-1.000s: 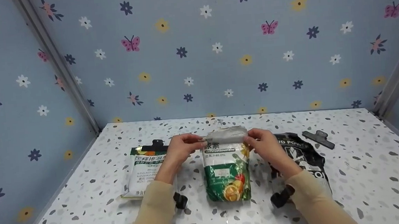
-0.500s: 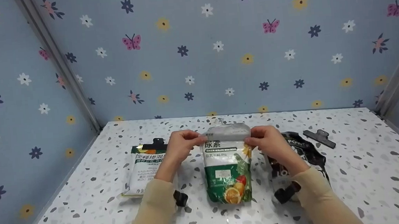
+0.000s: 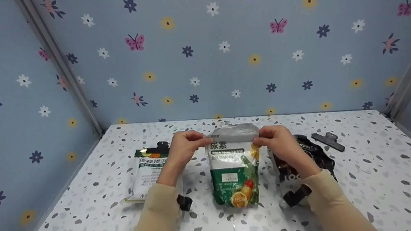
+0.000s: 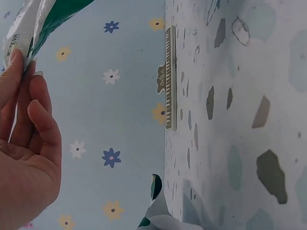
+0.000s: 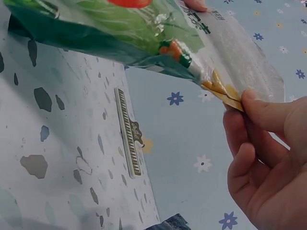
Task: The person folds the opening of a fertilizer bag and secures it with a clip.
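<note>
A white and green pouch (image 3: 227, 161) with pictures of fruit and vegetables hangs or stands upright mid-table, between both hands. My left hand (image 3: 187, 146) pinches its upper left edge between thumb and fingers. On the opposite edge, the thumb and fingers of my right hand (image 3: 277, 139) pinch the pouch at about the same height. Above the hands, the silvery top strip of the pouch spreads flat. The right wrist view shows the pouch (image 5: 144, 33) tilted from that camera's side, with the right thumb (image 5: 268, 112) pressed on its edge.
Left of the pouch lies a white bag (image 3: 148, 178) with a black clip (image 3: 160, 147) on its top. A black bag (image 3: 318, 154) lies on the right, partly behind the right forearm, near a loose dark clip (image 3: 328, 141). A striped clip (image 4: 171, 76) lies by the back wall.
The pouch's top strip, crumpled and bent over a second ago, is now spread flat and raised with its print showing. Both hands have risen slightly, keeping their pinch on the edges.
</note>
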A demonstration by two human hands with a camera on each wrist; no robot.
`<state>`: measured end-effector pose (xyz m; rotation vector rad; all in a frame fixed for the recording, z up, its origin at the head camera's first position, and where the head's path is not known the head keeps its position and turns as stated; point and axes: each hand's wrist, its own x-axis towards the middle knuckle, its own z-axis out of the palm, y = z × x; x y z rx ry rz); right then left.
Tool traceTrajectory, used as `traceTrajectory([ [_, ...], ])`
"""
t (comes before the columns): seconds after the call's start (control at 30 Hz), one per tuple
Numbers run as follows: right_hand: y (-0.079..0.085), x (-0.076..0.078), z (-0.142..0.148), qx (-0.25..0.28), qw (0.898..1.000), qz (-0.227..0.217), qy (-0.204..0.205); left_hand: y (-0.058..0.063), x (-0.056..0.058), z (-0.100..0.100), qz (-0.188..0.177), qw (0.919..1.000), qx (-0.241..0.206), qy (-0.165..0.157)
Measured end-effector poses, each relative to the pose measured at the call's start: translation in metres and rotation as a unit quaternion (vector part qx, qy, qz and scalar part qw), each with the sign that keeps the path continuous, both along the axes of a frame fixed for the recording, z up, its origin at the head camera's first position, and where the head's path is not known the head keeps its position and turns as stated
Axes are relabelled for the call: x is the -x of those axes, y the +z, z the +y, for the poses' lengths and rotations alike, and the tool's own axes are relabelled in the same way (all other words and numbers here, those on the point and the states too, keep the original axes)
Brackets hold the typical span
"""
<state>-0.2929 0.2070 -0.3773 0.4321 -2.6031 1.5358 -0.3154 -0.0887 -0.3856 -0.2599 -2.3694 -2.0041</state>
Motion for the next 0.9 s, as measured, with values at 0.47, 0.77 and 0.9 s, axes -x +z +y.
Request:
traceTrajectory([
  [0.47,0.015,-0.008,0.000,0.004,1.000,0.020,-0.001,0.011,-0.004,0.000,0.039,0.9989,-0.024,-0.004],
  [0.77,0.026,-0.016,-0.001,-0.006,0.999,0.039,-0.002,0.018,-0.006,-0.001,0.040,0.9987,-0.032,-0.008],
  [0.9,0.029,-0.018,-0.001,-0.007,0.999,0.041,-0.003,0.024,-0.014,-0.002,0.052,0.9980,-0.033,-0.017],
])
